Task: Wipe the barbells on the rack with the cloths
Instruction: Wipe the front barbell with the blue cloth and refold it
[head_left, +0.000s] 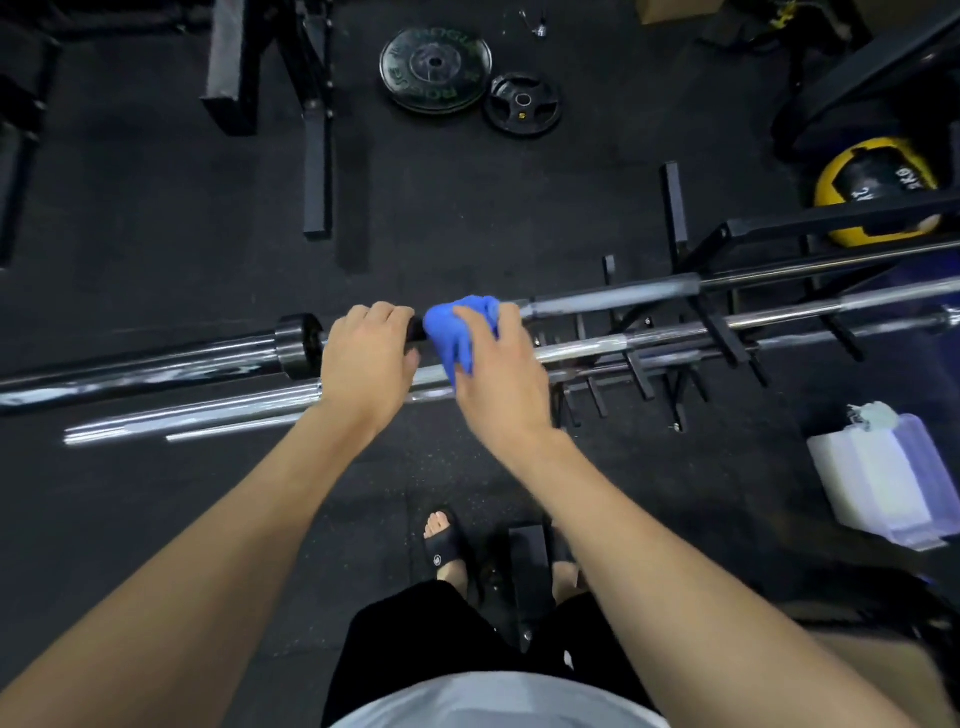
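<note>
Far left: a black barbell (156, 366) runs across the frame, its sleeve and collar just left of the hands; chrome bars (208, 410) lie below and beside it. Its right portion passes into the rack (717, 332).

Left hand (370, 358): fingers curled over the black barbell's shaft, gripping it just right of the collar. The thumb lies underneath and is only partly visible.

Cloth (460, 332): blue, bunched around the same shaft, immediately right of the left hand (the two nearly touch).

Right hand (501, 374): closed over the cloth, holding it against the shaft; part of the cloth hangs below the palm. Fingertips are hidden behind the fabric.

Right of the hands: several more bars rest side by side on the black rack, extending off the right edge.

Floor, far side: two weight plates (436, 70) lying flat, the smaller one to the right. A yellow-and-black ball (878, 189) sits behind the rack frame. Near right: a translucent plastic box (883, 478) on the floor.

Bottom centre: one sandalled foot (447, 545).
</note>
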